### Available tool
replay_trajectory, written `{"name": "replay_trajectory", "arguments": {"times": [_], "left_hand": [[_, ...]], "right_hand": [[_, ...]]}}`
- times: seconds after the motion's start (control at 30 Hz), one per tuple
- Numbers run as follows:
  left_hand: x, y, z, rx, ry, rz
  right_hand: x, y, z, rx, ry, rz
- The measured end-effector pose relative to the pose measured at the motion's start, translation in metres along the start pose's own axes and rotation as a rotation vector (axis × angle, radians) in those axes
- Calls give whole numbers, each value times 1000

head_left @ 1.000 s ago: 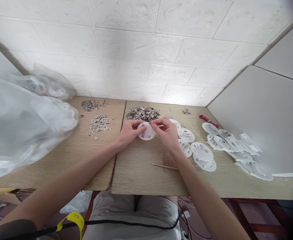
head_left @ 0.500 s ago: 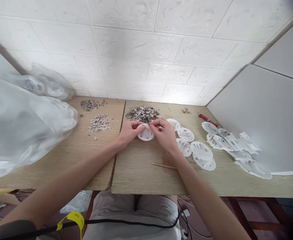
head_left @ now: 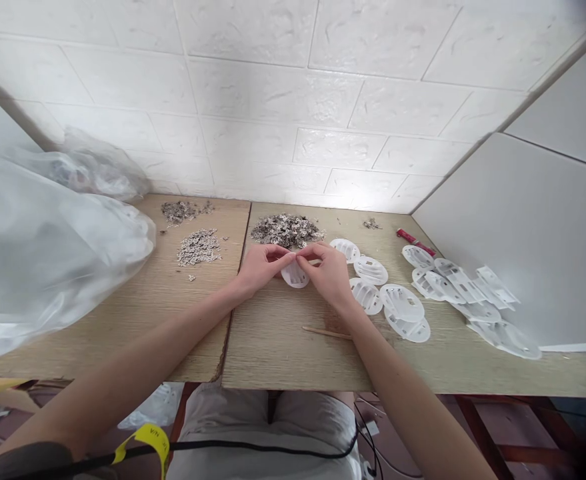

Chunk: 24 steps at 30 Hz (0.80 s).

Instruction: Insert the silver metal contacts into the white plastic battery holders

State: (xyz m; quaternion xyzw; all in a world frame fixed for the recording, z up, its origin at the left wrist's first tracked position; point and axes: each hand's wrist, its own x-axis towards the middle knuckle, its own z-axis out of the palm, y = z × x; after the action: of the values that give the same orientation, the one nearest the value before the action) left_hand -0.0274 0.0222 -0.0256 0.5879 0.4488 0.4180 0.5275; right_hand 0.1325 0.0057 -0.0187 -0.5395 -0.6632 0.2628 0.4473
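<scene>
Between my hands is a white round plastic cover (head_left: 295,277) with slotted compartments, its upper edge hidden behind fingers. My left hand (head_left: 265,268) grips its upper left side between thumb and fingers. My right hand (head_left: 329,272) is closed in a pinch at the cover's top edge, fingertips meeting those of the left. Anything small inside that pinch is too hidden to make out. Just beyond the fingers lies a heap of small metal contact pieces (head_left: 287,229). More white round covers (head_left: 371,270) lie to the right of my right hand.
A thin wooden stick (head_left: 327,332) lies near my right forearm. Two smaller metal piles (head_left: 199,247) sit on the left board, beside a large plastic bag (head_left: 53,247). At the right, a red tube (head_left: 415,241) and overlapping white plastic parts (head_left: 453,280) lie against a panel.
The round cover has shifted slightly down and tilted between my hands. My fingertips have drawn closer together at its top edge, and my left thumb now covers less of its face.
</scene>
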Motion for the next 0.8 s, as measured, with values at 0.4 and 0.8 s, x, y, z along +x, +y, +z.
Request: {"name": "replay_trajectory", "arguments": {"times": [0.4,0.8], "left_hand": [[-1,5,-2,100,32,-15],[1,6,-4,33,36,-52]], "right_hand": [[2,7,2,328,-114,236],[1,-2,0,-53,-61,-102]]}}
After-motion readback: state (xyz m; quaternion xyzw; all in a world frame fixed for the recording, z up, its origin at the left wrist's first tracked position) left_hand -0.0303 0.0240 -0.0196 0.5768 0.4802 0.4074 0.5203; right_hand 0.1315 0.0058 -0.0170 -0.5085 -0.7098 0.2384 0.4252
